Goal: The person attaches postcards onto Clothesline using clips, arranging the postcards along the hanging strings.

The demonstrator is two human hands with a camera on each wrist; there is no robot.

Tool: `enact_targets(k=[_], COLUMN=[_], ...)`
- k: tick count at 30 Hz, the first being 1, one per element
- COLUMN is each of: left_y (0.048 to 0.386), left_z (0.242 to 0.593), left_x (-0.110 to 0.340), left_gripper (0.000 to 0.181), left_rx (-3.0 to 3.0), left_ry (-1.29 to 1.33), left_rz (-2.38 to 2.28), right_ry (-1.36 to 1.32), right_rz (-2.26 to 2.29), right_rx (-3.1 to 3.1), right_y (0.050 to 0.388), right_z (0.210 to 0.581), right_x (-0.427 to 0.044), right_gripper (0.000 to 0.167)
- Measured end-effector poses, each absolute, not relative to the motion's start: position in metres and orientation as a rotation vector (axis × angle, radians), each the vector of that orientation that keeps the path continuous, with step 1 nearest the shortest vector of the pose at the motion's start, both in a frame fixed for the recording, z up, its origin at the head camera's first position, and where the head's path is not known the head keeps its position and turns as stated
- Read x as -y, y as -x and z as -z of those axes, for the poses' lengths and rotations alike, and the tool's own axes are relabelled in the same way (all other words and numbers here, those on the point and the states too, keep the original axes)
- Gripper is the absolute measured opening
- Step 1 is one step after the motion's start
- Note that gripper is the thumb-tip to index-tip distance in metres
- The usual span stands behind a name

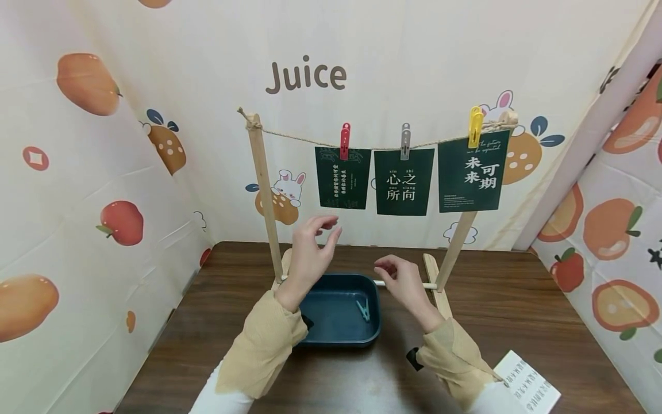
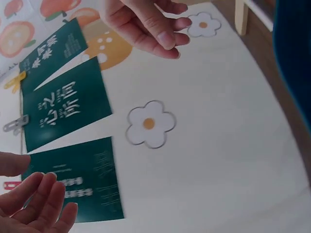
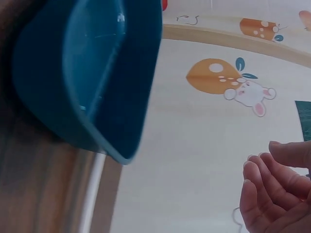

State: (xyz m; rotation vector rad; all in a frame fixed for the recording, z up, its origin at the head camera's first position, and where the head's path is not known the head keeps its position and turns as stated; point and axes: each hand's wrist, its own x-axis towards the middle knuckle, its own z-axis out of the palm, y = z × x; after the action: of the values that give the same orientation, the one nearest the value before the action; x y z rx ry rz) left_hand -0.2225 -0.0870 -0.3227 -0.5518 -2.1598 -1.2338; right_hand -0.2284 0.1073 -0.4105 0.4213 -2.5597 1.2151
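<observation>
Three dark green cards hang from a twine line: the left card under a red clothespin, the middle card under a grey clothespin, the right card under a yellow clothespin. My left hand is raised below and left of the left card, fingers loosely bent, with nothing in it. Lower, to the right of the blue bin, my right hand hovers with relaxed fingers and holds nothing. A teal clothespin lies inside the bin.
Wooden posts hold the twine at both ends, joined low down by a white rod. A white card with printed text lies at the front right of the brown table. A fruit-patterned curtain surrounds the back and sides.
</observation>
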Motion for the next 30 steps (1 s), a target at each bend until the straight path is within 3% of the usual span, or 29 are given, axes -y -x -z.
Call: enact_targets(k=[30], left_y=[0.204], left_z=[0.435], left_x=[0.068], left_gripper=[0.018], left_rx=[2.364], left_ry=[0.305], left_rz=[1.435], right_ry=[-0.121], right_rz=[-1.36], right_rx=[2.603], right_y=[0.202], right_z=[0.479], right_x=[-0.103], right_gripper=[0.011])
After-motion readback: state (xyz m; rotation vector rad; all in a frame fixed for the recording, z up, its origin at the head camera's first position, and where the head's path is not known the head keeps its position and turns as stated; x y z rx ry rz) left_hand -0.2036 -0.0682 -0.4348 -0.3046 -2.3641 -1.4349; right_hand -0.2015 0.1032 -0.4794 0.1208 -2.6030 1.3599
